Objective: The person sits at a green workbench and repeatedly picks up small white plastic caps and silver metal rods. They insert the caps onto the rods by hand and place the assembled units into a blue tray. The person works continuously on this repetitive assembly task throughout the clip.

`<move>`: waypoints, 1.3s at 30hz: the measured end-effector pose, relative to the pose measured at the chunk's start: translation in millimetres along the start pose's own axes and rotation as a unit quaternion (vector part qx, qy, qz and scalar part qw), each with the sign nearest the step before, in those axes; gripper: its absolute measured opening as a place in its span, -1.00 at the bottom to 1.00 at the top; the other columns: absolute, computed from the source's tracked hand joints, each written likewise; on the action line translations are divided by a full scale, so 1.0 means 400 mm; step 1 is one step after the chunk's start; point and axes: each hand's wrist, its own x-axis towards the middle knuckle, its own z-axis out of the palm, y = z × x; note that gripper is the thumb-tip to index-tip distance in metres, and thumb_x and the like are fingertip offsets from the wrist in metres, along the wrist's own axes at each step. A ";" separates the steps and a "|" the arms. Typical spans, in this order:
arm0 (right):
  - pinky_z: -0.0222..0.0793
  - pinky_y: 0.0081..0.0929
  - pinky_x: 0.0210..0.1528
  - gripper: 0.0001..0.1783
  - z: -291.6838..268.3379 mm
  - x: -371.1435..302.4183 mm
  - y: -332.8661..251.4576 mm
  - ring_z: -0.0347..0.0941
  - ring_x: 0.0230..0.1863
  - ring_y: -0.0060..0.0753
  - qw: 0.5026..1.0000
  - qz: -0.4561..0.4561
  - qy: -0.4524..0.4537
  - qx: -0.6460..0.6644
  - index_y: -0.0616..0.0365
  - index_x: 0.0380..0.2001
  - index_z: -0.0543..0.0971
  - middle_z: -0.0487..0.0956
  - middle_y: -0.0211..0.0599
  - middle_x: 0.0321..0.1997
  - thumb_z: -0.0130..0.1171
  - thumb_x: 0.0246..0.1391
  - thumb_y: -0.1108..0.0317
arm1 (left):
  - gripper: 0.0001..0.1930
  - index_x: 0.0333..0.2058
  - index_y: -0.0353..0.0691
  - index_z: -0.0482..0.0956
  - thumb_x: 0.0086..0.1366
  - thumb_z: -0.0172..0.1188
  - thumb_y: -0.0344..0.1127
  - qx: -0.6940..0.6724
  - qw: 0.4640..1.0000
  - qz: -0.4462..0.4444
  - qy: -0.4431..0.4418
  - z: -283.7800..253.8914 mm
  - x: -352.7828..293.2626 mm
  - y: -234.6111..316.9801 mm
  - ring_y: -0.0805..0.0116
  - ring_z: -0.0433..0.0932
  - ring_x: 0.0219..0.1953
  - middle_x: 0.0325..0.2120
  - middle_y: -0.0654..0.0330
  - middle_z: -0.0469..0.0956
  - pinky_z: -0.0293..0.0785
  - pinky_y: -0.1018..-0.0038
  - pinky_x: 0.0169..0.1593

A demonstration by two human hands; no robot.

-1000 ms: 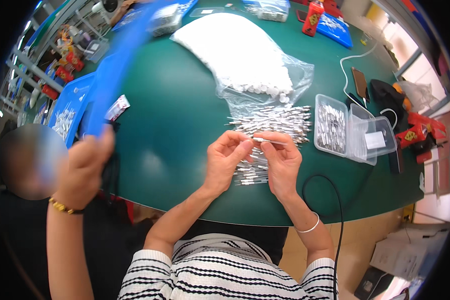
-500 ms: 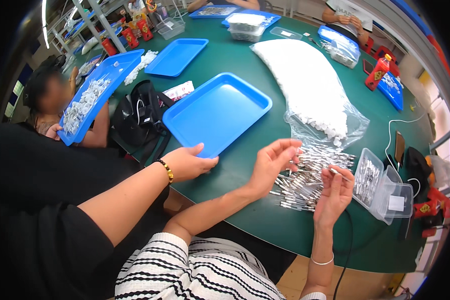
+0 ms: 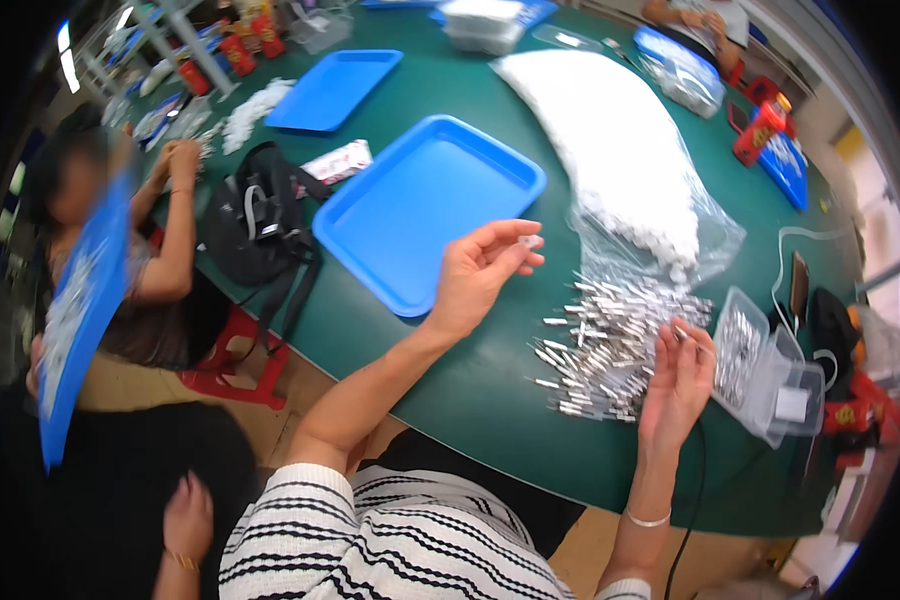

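My left hand (image 3: 475,275) pinches a small white piece (image 3: 530,241) at its fingertips, over the near right edge of an empty-looking blue tray (image 3: 425,215). My right hand (image 3: 682,390) is closed on a slim metal-tipped piece (image 3: 680,332), mostly hidden by the fingers. It hovers at the right side of a heap of slim silver-and-white metal pieces (image 3: 595,345). Behind the heap lies a clear plastic bag of small white pieces (image 3: 610,150), spilling toward it.
At the right stands a clear plastic box (image 3: 738,355) with more metal pieces. A black backpack (image 3: 255,215) and a second blue tray (image 3: 335,90) are at the left. A co-worker carries a tilted blue tray (image 3: 85,310); others sit around the green table (image 3: 510,430).
My left hand has moved left and up from the heap toward the blue tray. The co-worker's hand has let go of that tray and drawn back with the carried tray.
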 end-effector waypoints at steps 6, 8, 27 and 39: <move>0.49 -0.48 -0.01 -0.81 0.054 -0.005 0.010 0.54 -0.12 -0.32 0.999 0.038 -0.024 -0.010 0.29 -0.10 0.39 0.52 -0.08 -0.10 0.01 0.23 0.47 | -0.76 -0.07 -0.42 0.50 0.31 0.08 -0.48 -0.048 0.989 -0.110 -0.084 0.062 -0.065 -0.032 0.35 0.60 -0.18 -0.19 0.03 0.58 0.53 0.53 -0.12; 0.51 -0.47 -0.04 -0.82 0.090 -0.013 0.000 0.55 -0.15 -0.33 0.997 0.037 -0.063 -0.030 0.30 -0.12 0.40 0.53 -0.09 -0.12 0.01 0.23 0.47 | -0.74 -0.04 -0.40 0.47 0.31 0.07 -0.50 -0.047 0.984 -0.130 -0.112 0.063 -0.081 -0.045 0.34 0.60 -0.17 -0.18 0.04 0.58 0.54 0.53 -0.12; 0.55 -0.43 -0.08 -0.86 0.142 -0.021 0.082 0.55 -0.18 -0.35 0.994 0.017 -0.106 0.005 0.32 -0.21 0.42 0.54 -0.13 -0.21 0.03 0.23 0.45 | -0.69 -0.02 -0.34 0.41 0.26 0.17 -0.45 -0.135 0.964 -0.207 -0.096 0.074 -0.086 -0.070 0.42 0.58 -0.16 -0.17 0.09 0.58 0.50 0.59 -0.14; 0.52 -0.47 -0.04 -0.89 0.159 -0.051 0.079 0.54 -0.16 -0.35 0.996 0.044 -0.072 -0.022 0.28 -0.21 0.40 0.52 -0.18 -0.21 0.00 0.24 0.47 | -0.74 -0.06 -0.30 0.49 0.29 0.16 -0.38 -0.149 0.961 -0.187 -0.138 0.061 -0.101 -0.074 0.57 0.51 -0.24 -0.23 0.22 0.57 0.46 0.62 -0.22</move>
